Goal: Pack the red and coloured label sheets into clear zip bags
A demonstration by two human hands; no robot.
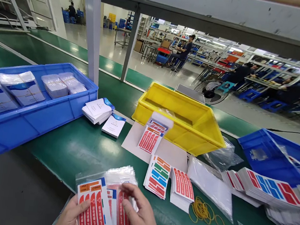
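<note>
At the bottom of the head view my left hand (70, 216) is closed on a clear bag of sticker sheets (94, 209), its thumb pressed on the red-striped front. Close beside it, my right hand (142, 215) grips a stack of bagged sticker sheets (124, 217), fingers curled over the edge. The two bundles overlap at the middle. Just beyond my right hand lie a stack of multicoloured sticker sheets (157, 176) and a pile of red sticker sheets (183, 186). Yellow rubber bands (202, 210) are heaped beside that pile.
A blue bin (43, 114) with banded packs stands left, near booklet stacks (98, 110). A yellow bin (175, 126) sits at the back, bagged stickers (150, 140) leaning on it. Clear bags (212, 187), card stacks (266, 187) and another blue bin (265, 152) lie right. People sit beyond.
</note>
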